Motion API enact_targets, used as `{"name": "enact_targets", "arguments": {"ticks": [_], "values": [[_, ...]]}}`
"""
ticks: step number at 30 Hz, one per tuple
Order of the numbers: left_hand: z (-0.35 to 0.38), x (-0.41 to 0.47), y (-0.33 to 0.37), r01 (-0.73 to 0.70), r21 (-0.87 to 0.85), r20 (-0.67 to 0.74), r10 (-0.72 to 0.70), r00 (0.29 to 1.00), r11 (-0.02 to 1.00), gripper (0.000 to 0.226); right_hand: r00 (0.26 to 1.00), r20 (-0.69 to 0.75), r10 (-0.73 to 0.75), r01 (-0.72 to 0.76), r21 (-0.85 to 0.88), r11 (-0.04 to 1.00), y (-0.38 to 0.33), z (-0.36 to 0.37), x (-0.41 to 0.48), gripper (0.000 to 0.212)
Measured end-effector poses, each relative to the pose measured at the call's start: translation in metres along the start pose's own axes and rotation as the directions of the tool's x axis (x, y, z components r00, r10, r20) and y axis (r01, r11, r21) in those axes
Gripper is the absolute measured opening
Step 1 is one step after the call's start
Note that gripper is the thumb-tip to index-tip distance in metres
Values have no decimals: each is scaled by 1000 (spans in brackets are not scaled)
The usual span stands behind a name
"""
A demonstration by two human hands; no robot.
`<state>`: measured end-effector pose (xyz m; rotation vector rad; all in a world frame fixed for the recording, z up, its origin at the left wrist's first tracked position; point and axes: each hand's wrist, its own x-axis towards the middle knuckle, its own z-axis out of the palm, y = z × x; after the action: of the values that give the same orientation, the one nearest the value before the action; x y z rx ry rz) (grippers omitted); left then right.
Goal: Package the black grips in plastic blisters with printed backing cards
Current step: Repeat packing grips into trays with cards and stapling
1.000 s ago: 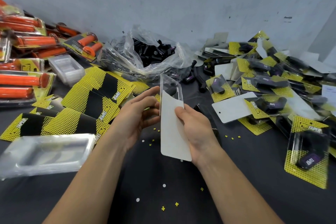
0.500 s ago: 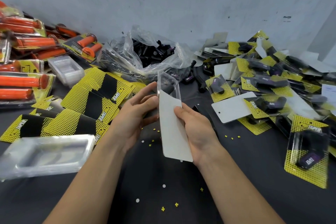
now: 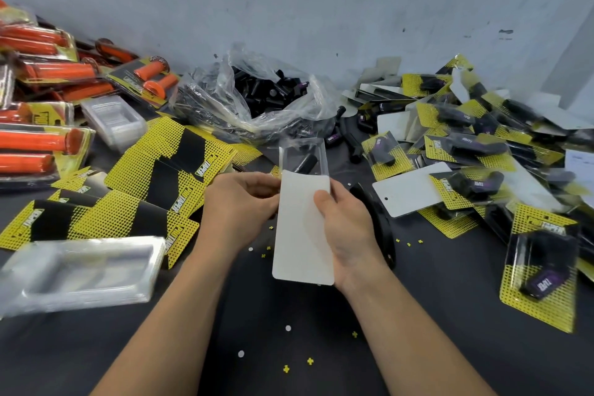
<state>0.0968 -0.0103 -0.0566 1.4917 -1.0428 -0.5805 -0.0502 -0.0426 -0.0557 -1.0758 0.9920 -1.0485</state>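
Observation:
I hold a clear plastic blister (image 3: 303,156) with a backing card (image 3: 300,235) partly slid into it, white side facing me. A black grip (image 3: 305,162) shows through the blister's top. My left hand (image 3: 239,206) grips the blister's left edge. My right hand (image 3: 345,225) holds the card's right edge with the thumb on its face. A clear bag of loose black grips (image 3: 266,93) lies behind. Printed yellow-and-black cards (image 3: 154,183) are spread at the left.
Empty clear blisters (image 3: 83,270) sit stacked at the near left, another stack (image 3: 114,119) farther back. Packaged orange grips (image 3: 41,141) pile at the far left. Finished black-grip packs (image 3: 475,151) heap on the right. Small paper punch-outs dot the dark table (image 3: 289,347).
The card and blister have turned to face me more squarely, and the card sits a little lower in view. My left fingers have curled in closer on the blister's edge.

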Motion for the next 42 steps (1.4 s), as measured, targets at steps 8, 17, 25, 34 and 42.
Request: {"name": "enact_targets", "arguments": {"ticks": [8, 17, 25, 34, 42], "values": [[-3, 0, 4, 180, -42, 37, -178, 983, 983, 33, 994, -13, -111, 104, -263, 959, 9, 0, 3, 25], [0, -1, 10, 382, -313, 48, -388, 921, 869, 26, 967, -2, -256, 216, -535, 817, 10, -2, 2, 17], [1, 3, 2, 268, 195, -272, -210, 939, 944, 18, 977, 147, -152, 204, -455, 867, 10, 1, -2, 34], [8, -2, 0, 67, 391, -253, 38, 967, 918, 29, 994, 87, -68, 96, -380, 920, 16, 0, 3, 66], [8, -4, 3, 47, 397, -302, 82, 950, 917, 23, 992, 120, -50, 80, -257, 963, 15, 1, 5, 58]]}}
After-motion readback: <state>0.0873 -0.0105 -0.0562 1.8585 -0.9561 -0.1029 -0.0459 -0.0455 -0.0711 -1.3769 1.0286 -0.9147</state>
